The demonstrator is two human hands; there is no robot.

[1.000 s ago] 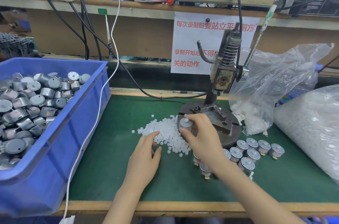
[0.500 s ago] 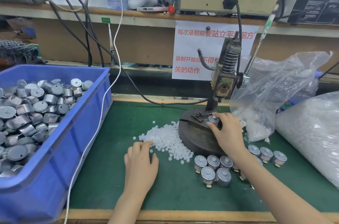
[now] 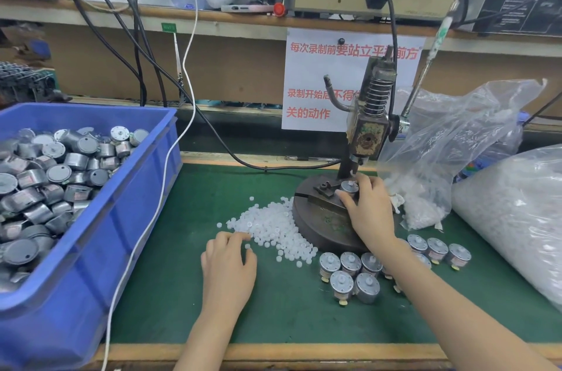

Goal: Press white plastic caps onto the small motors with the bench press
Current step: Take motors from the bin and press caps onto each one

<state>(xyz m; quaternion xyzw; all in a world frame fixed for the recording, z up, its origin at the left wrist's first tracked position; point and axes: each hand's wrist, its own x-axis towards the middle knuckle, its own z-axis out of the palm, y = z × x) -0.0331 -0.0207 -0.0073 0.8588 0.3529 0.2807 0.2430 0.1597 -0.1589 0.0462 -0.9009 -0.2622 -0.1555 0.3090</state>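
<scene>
Silver motor (image 3: 349, 187) upright under bench press (image 3: 366, 130), white caps (image 3: 273, 226) heaped beside base

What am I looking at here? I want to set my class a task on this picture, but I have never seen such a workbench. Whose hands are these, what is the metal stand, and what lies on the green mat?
The picture comes from a camera worn on a person's head, looking down at their own bare hands. The metal stand is a small bench press on a round base. The right hand holds a small motor on the base, under the press. The left hand rests on the green mat, fingertips at a heap of white plastic caps. In front of the press stands a group of motors. The blue bin on the left is full of more motors; the clear bags on the right seem to hold more white caps.
</scene>
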